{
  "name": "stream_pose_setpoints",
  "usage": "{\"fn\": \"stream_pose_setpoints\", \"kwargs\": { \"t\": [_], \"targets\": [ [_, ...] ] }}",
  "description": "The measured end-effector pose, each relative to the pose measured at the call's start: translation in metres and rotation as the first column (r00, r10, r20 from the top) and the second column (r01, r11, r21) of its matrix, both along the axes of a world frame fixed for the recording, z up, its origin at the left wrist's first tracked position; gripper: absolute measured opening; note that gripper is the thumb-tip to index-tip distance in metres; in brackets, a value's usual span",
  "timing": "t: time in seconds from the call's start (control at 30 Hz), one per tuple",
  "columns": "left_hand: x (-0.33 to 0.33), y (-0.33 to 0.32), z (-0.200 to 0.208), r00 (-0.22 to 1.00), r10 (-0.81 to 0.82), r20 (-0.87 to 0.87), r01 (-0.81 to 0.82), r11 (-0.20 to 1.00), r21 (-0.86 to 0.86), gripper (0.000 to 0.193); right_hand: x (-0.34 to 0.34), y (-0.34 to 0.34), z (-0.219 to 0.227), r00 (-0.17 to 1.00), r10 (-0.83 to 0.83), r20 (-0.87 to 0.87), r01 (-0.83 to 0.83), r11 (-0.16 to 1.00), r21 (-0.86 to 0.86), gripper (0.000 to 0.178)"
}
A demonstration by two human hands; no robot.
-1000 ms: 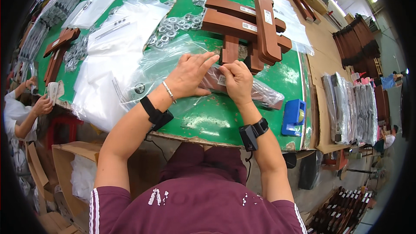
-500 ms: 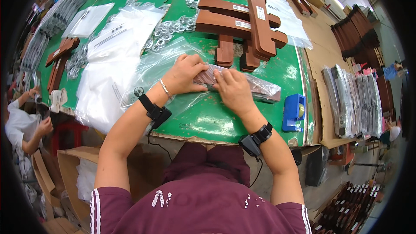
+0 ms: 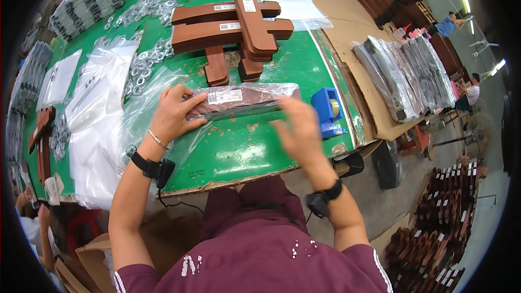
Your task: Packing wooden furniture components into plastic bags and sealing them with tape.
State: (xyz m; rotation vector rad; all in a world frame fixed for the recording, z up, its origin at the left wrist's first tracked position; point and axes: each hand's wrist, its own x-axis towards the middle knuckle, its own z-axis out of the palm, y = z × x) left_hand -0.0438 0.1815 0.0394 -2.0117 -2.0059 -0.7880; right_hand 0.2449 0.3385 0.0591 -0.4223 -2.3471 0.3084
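A brown wooden piece with a white label lies across the green table, wrapped in a clear plastic bag. My left hand is closed around its left end, thumb in front and fingers over the top. The loose part of the plastic bag spreads out to the left, under that hand and wrist. Close to the piece's right end is my right hand, its fingers smeared by motion. Just beyond it stands a blue tape dispenser with a roll of tape.
Stacked brown wooden pieces stand behind the bagged one. White plastic bags and metal rings cover the left side. Wrapped packs sit on cardboard at right. The table's front edge runs before me. Another person's arm shows at lower left.
My right hand has let go of the bagged piece and moved right and nearer to me. My left hand still grips the left end. The view has turned to the right.
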Motion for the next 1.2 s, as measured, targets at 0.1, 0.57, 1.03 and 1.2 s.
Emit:
{"fn": "stream_pose_setpoints", "kwargs": {
  "t": [0.1, 0.57, 1.03, 1.2],
  "targets": [
    [0.000, -0.002, 0.000, 0.999, 0.020, -0.033, -0.019, 1.000, 0.017, 0.058, 0.069, 0.033, 0.004, 0.840, -0.542, -0.012, 0.538, 0.836, -0.111, 0.043],
    [0.011, -0.007, 0.000, 0.994, 0.075, -0.084, -0.073, 0.997, 0.031, 0.060, 0.103, 0.082, -0.014, 0.913, -0.407, 0.028, 0.174, 0.324, -0.930, 0.066],
    [0.010, -0.004, -0.003, 0.988, 0.128, -0.082, -0.128, 0.992, 0.006, 0.059, 0.103, 0.049, 0.012, 0.736, -0.531, -0.420, -0.150, 0.477, -0.866, 0.022],
    [0.013, -0.002, -0.002, 0.986, 0.140, -0.088, -0.139, 0.990, 0.018, 0.059, 0.122, 0.040, 0.006, 0.733, -0.582, -0.352, -0.100, 0.420, -0.902, 0.019]
  ]
}}
